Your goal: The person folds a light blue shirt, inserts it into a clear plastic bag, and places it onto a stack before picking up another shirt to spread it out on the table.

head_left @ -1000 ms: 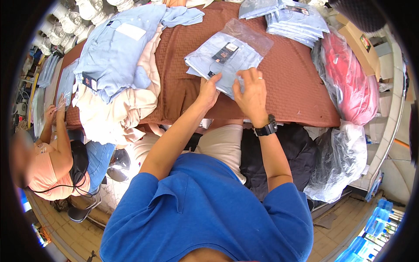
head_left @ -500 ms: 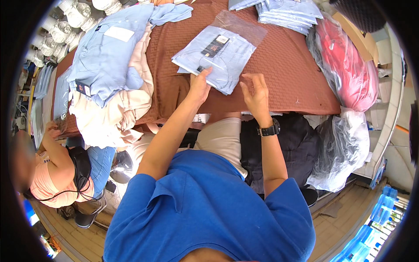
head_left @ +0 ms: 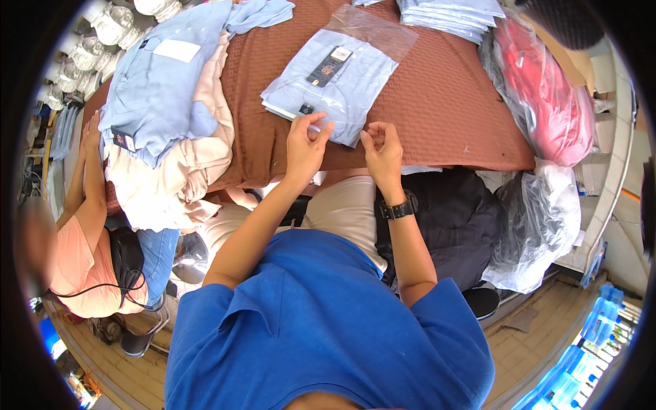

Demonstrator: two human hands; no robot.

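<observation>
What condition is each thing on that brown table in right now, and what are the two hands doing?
Folded light-blue shirt in a clear plastic bag: lying flat, bag mouth open at the far end.
Left hand: fingertips on the bag's near edge.
Right hand: fingers curled, just off the bag's near corner.
Loose pile of light-blue and cream shirts: unfolded, heaped.
Stack of bagged shirts: folded, stacked.

My right hand [head_left: 383, 152] comes off the bagged shirt [head_left: 333, 85], now curled just at its 5 o'clock corner; my left hand [head_left: 305, 145] slides back to its near edge.
</observation>
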